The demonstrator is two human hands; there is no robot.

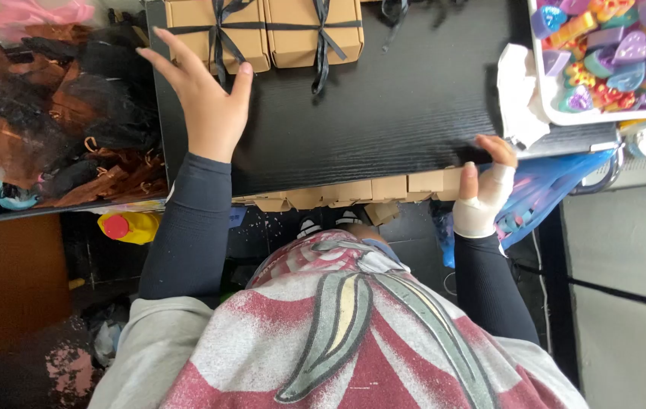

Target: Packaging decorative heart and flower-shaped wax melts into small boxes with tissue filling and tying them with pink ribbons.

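Reaching forward, your left hand (205, 102) lies flat and open on the black table (398, 106), fingers spread, its fingertips just touching the nearer of two kraft boxes (217, 30) tied with dark ribbon (221, 42); it grips nothing. That box sits at the table's far edge, with its twin (314, 30) touching it on the right.

Your right hand (482, 189), wrapped in a white bandage, rests at the near edge with thumb and fingers loosely curled by a row of flat cardboard blanks (353, 191) tucked under the table lip. Whether it pinches one I cannot tell.

Judging by the look, the box is light, thin card: stiff enough at the corners, easily dented on the faces. Take it by two opposite sides, not by the ribbon, which would likely slip or pull the bow loose.

Left of the table is a bin of dark and copper pouches (58, 121); at right, a white tray (610, 117) of bright shaped pieces (618, 53).
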